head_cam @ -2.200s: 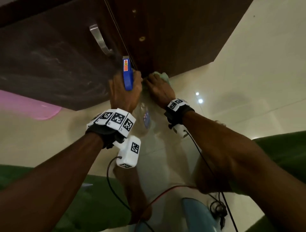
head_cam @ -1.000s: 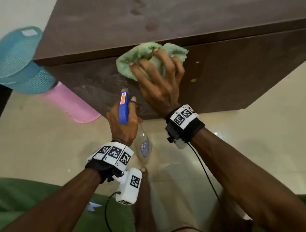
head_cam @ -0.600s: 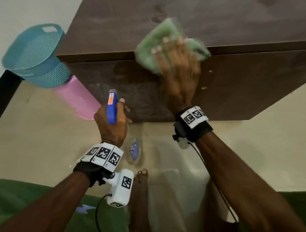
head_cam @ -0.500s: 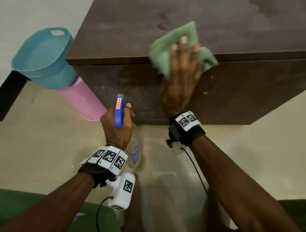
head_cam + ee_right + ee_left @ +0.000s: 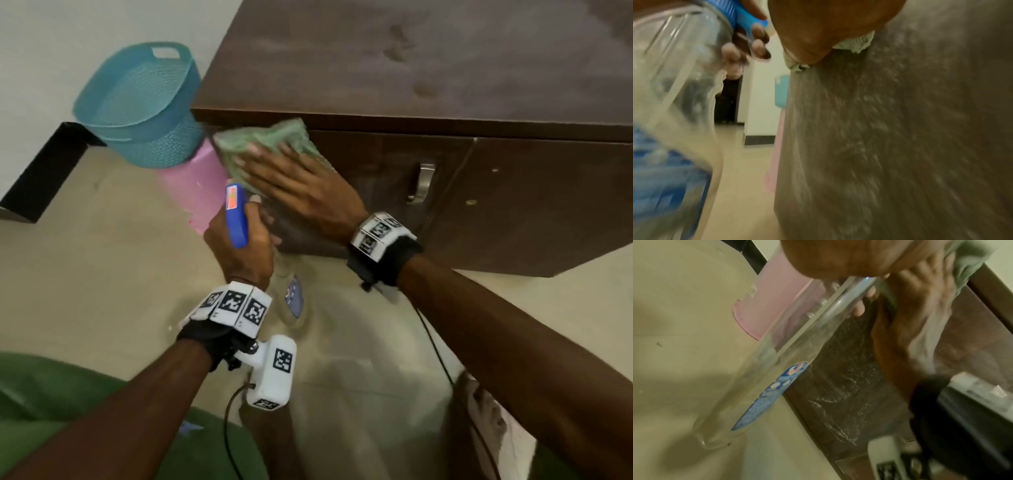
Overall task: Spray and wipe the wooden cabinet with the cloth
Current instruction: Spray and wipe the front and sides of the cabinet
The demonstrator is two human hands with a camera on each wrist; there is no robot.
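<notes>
Far left in the head view: teal basket (image 5: 137, 102) stacked on a pink bin (image 5: 195, 185), both against the left end of the wooden cabinet (image 5: 411, 61). Just right of these: left hand (image 5: 239, 246) wrapped round the neck of a clear spray bottle (image 5: 236, 216), fingers curled about the blue trigger head, nozzle pointed up toward the cabinet front, bottle body hanging down past the wrist. From the left wrist: same bottle (image 5: 777, 356) slanting across the view, blue label on its lower side, fingertips (image 5: 859, 309) closed round its upper part. From the right wrist: bottle (image 5: 674, 73) blurred at left, blue trigger pinched under the left hand's fingers.

Next right: green cloth (image 5: 270, 150) pressed flat on the upper left corner of the cabinet front, just under the top edge. Right hand (image 5: 301, 192) spread over it, fingers straight and pointing left, palm bearing on the cloth; no curl round it. Cloth blurred. From the right wrist: heel of that hand (image 5: 818, 32) above, cloth edge (image 5: 855, 45) peeping out beneath, against a streaked, misted door panel (image 5: 900, 146). Wet streaks likewise on the panel from the left wrist.

Further right: metal handle (image 5: 423, 181) upright on the door, well apart from the cloth
</notes>
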